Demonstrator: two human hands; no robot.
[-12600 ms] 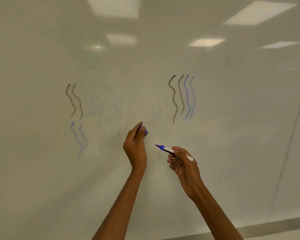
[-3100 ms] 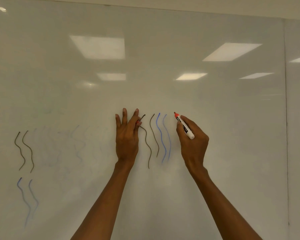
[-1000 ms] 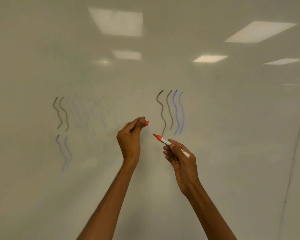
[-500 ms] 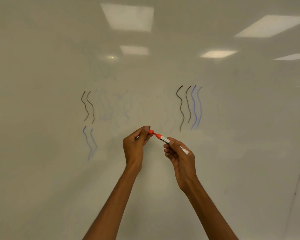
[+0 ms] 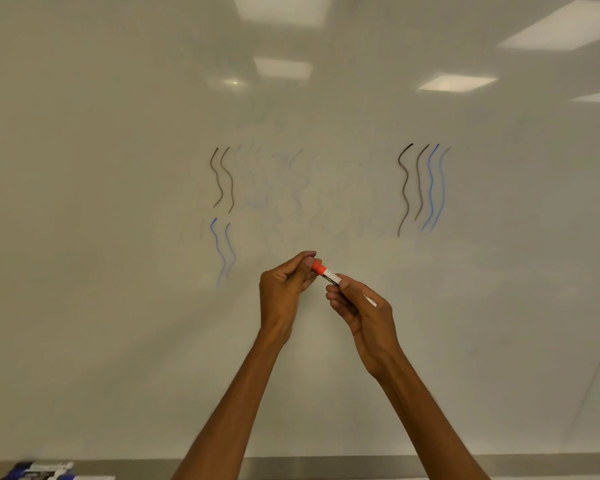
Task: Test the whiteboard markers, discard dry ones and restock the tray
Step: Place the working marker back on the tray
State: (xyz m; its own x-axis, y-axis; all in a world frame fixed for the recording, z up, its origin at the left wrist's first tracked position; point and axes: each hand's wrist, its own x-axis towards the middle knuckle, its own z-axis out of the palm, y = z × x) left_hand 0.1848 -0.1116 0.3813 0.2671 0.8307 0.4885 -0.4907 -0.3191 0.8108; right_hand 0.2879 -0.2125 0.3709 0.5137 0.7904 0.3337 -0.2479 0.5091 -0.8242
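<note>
The left hand (image 5: pixel 284 289) pinches the red cap (image 5: pixel 317 266) onto the marker (image 5: pixel 330 276) gripped by the right hand (image 5: pixel 364 311), so capping seems in hand, and next comes sorting it to tray (image 5: pixel 291 467) or discard

Ceiling lights (image 5: pixel 456 83), seemingly reflected

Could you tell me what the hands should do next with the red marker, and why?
Probably press the cap fully home: the left hand holds it over the tip while the right hand grips the red marker, and no red stroke shows on the whiteboard.
</note>
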